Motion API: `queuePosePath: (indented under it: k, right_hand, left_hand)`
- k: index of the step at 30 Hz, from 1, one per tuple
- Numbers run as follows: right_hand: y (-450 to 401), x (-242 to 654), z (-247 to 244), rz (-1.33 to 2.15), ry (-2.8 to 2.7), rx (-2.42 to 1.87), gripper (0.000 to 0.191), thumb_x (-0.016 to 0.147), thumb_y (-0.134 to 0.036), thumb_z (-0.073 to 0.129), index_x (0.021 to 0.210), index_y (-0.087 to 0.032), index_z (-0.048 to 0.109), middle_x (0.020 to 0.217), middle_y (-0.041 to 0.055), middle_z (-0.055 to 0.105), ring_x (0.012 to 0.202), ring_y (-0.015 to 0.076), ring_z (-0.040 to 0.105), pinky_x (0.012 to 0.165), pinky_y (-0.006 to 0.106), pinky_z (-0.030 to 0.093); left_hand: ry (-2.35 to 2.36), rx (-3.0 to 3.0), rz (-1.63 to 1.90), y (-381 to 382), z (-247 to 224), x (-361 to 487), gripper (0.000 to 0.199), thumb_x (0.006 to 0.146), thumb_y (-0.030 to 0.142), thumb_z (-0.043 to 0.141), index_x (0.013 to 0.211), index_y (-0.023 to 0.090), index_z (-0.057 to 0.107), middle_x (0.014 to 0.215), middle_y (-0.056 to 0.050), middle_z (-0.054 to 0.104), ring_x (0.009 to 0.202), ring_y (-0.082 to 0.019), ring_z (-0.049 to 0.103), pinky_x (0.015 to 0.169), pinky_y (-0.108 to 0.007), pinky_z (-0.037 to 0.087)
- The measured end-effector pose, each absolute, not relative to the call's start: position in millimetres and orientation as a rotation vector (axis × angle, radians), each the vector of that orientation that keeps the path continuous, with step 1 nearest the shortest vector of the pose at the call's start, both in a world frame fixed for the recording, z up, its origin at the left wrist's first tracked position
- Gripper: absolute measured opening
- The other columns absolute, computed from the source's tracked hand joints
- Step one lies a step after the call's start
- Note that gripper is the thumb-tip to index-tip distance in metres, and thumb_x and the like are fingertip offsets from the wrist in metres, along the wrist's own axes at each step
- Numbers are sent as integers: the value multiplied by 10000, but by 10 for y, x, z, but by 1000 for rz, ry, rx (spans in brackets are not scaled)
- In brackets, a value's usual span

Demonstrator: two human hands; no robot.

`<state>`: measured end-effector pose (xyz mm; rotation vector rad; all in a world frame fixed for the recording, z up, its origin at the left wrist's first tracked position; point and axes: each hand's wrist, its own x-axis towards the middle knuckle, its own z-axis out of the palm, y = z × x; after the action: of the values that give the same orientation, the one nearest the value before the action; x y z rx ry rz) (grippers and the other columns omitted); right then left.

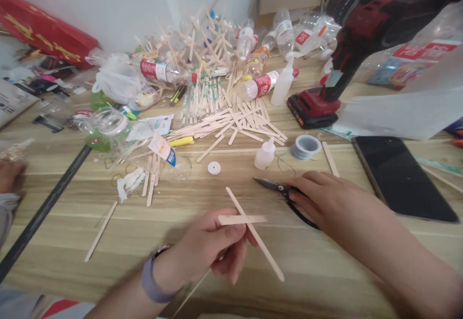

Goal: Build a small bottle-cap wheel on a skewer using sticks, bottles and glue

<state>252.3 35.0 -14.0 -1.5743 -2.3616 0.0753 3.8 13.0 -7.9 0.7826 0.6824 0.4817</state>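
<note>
Two wooden craft sticks (pixel 265 251) cross each other, pinched between the thumb and fingers of my left hand (pixel 220 237). One stick lies level and the other slants down to the right. Below that hand runs a thin pale rod (pixel 193 290); whether my fingers hold it is unclear. My right hand (pixel 325 193) is closed about the black handles of the scissors (pixel 271 184), whose blades point left on the tabletop. Just beyond are a small white dropper bottle (pixel 265 155), a spool of grey thread (pixel 306 147) and a white disc (pixel 214 168).
Loose craft sticks (pixel 249 121) are heaped mid-table, with plastic bottles (pixel 262 85) behind. A red and black cordless drill (pixel 314 106) stands right, beyond a phone (pixel 405 179). A clear jar (pixel 112 123) and dark bar (pixel 47 208) lie left. Another person's hand (pixel 10 176) shows at the left edge.
</note>
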Motion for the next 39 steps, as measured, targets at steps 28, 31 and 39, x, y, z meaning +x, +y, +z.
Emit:
queuePosePath:
  k: [28,31,39]
  right_hand:
    - [60,2033,-32,748,-2040,-803,331,873,-17,520,1112,-200,657,930,74,676,825,144,656,709,237,569]
    - [64,2016,-51,744,-2022,-814,355,882,-26,511,1153,-213,645,940,76,672,833,151,656,717,250,572]
    - [46,1991,-131,658,-2085,-873,478,855,-102,546,1326,-179,534,1105,139,641,1034,221,631,837,344,576]
  left_hand:
    - [755,740,448,107,-98,96,391,812,556,624,747,185,518,386,60,520,290,-54,271,327,-201,155]
    - [783,752,468,115,-87,111,390,819,558,614,751,184,527,377,68,495,294,-58,255,326,-204,139]
    - [890,752,534,142,-54,139,342,890,461,532,715,168,547,400,57,480,326,-52,260,348,-200,136]
